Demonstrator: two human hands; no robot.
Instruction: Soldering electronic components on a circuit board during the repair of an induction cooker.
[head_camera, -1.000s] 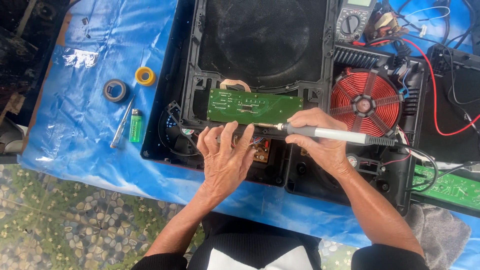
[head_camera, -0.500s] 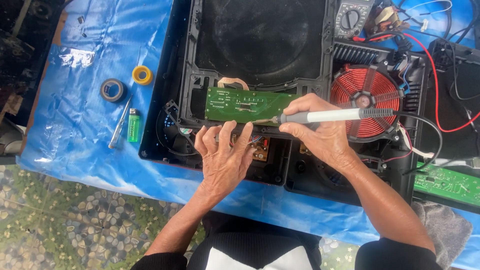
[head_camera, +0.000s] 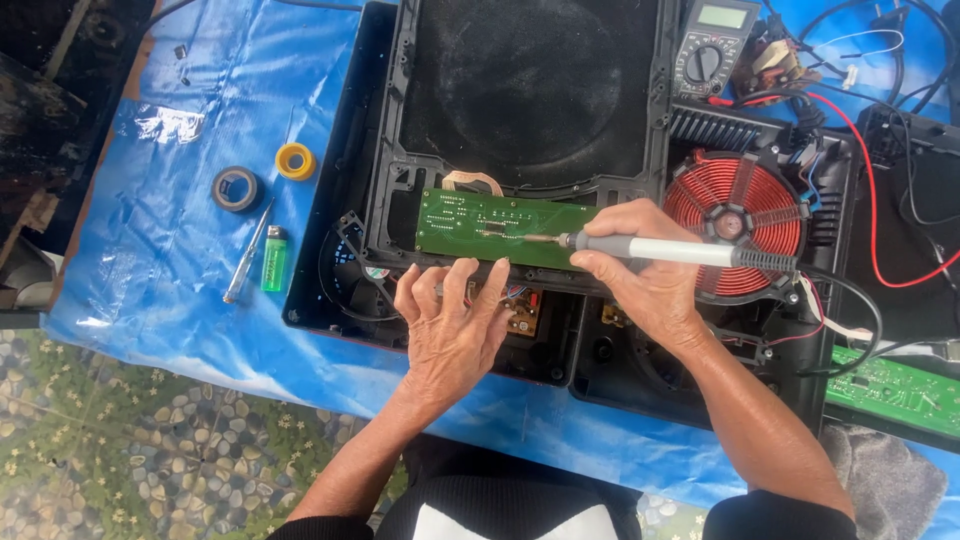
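My right hand (head_camera: 645, 275) grips a grey soldering iron (head_camera: 665, 249), held level, with its metal tip touching a green circuit board (head_camera: 495, 225). The board lies across the lower edge of a black opened cooker casing (head_camera: 530, 90). My left hand (head_camera: 452, 325) rests flat just below the board, fingers spread, fingertips at the board's lower edge. A red copper coil (head_camera: 735, 225) sits to the right, partly behind the iron's handle.
A blue plastic sheet (head_camera: 170, 260) covers the table. On it at the left lie a black tape roll (head_camera: 237, 188), a yellow tape roll (head_camera: 295, 160), a screwdriver (head_camera: 246, 255) and a green lighter (head_camera: 273, 258). A multimeter (head_camera: 712, 45), red and black wires and another green board (head_camera: 890, 392) lie at the right.
My right hand has risen and brought the soldering iron's tip up onto the green board. My left hand has stayed below the board.
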